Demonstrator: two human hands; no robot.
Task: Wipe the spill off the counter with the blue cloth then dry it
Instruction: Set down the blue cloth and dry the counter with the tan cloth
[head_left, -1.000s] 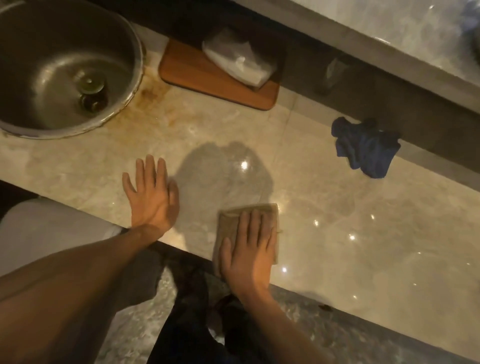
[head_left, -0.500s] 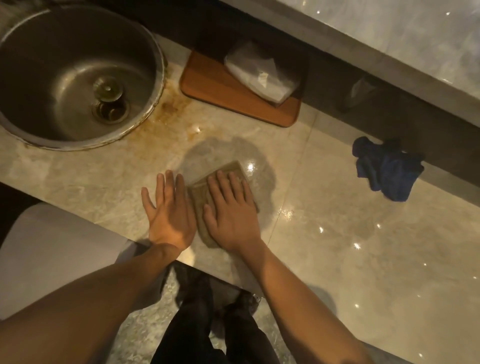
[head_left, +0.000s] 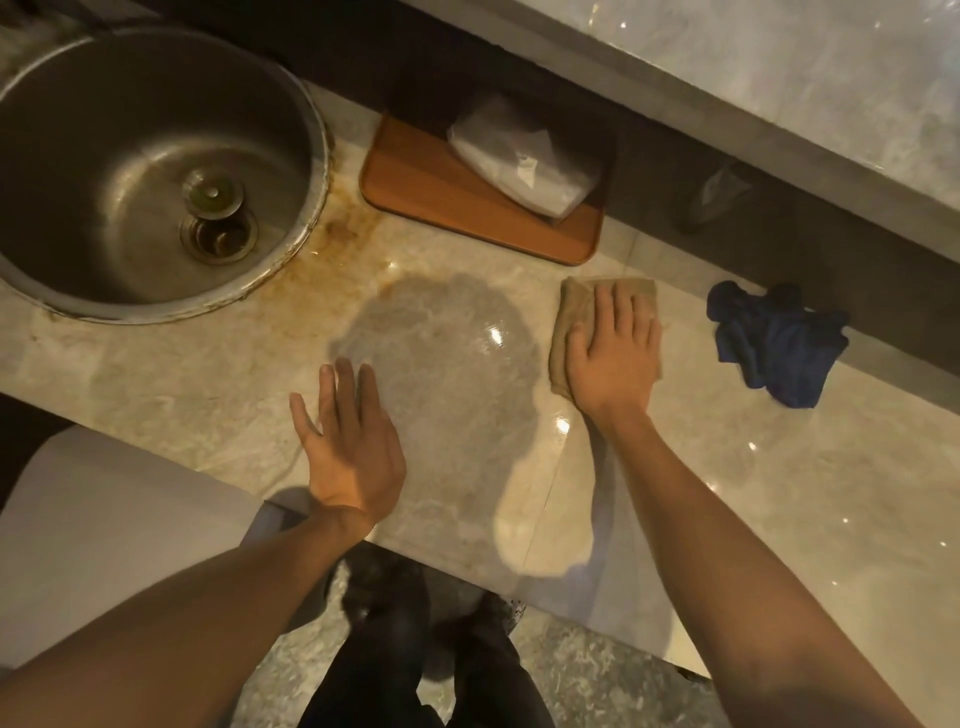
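My right hand (head_left: 613, 353) lies flat, fingers spread, pressing a folded tan cloth (head_left: 571, 312) onto the beige marble counter (head_left: 779, 519). The crumpled blue cloth (head_left: 776, 343) lies to its right by the dark back ledge, with nothing touching it. Flat on the counter near the front edge rests my left hand (head_left: 348, 447), palm down and holding nothing. Between my hands the counter shows a dull, streaky patch (head_left: 447, 379) under my head's shadow. Brown staining (head_left: 348, 244) runs along the sink's rim.
A round steel sink (head_left: 150, 171) fills the far left. A wooden board (head_left: 467, 208) with a clear plastic packet (head_left: 524, 156) on it stands at the back. A raised marble ledge (head_left: 779, 93) runs along the back right. My legs and shoes are below the counter edge.
My right hand has slid the tan cloth from the front edge toward my left hand, then away to the back right near the blue cloth. My left hand stayed put.
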